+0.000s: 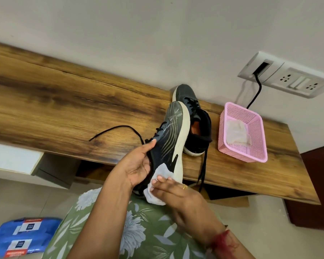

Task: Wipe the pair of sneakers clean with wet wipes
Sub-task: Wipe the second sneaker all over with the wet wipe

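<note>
Left hand [138, 163] grips the raised sneaker [168, 139] by its upper, toe up, over the desk's [64, 109] front edge. Right hand [176, 191] holds a wet wipe [157, 184] against the heel side, covering part of it. Behind it, partly hidden, the second sneaker [196, 124] stands toward the desk's right end, just beside a pink basket [258, 150] holding a used wipe [236, 135]. A loose lace [116, 128] trails left, and a blue wipes pack [22, 238] sits bottom left, off the desk.

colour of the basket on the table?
Pink, with a perforated mesh pattern; the basket shows best in the head view.
</note>
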A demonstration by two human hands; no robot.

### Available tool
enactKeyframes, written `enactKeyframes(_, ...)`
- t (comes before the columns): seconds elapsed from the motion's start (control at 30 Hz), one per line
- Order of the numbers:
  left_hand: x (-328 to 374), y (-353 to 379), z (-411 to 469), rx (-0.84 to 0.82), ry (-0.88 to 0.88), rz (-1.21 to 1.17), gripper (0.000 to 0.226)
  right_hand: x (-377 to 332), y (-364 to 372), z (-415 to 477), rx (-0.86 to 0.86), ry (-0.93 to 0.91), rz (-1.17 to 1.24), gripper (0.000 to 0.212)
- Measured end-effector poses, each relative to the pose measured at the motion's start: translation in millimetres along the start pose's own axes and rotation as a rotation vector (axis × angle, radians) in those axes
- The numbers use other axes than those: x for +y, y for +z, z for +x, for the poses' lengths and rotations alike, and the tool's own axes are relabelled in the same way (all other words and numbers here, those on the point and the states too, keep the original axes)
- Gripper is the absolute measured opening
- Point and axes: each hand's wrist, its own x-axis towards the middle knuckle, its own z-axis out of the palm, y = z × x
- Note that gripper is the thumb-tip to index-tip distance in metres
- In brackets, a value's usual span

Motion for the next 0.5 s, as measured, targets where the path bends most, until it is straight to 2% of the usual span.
enactKeyframes(0.07,0,2,-5,-0.002,0.002,0.107,0.022,-8,-13,7,0.211,0.335,0.429,0.046)
enactKeyframes(0.17,-3,-1,-10,0.097,-0.032,0.530,0.035,0,-27,23,0.573,0.809,1.001,0.031)
enactKeyframes(0.23,-5,-5,-11,0.189,-0.009,0.628,0.033,14,-38,32,0.733,0.933,1.149,0.026)
enactKeyframes(0.3,-4,-10,-10,0.147,0.008,0.612,0.026,25,-48,40,0.821,0.932,1.074,0.025)
enactKeyframes(0.37,-3,-11,-10,0.050,0.005,0.559,0.021,31,-47,47,0.773,0.865,0.868,0.027)
enactKeyframes(0.5,1,-4,-11,-0.036,-0.052,0.428,0.029,26,-21,55,0.364,0.612,0.250,0.047)
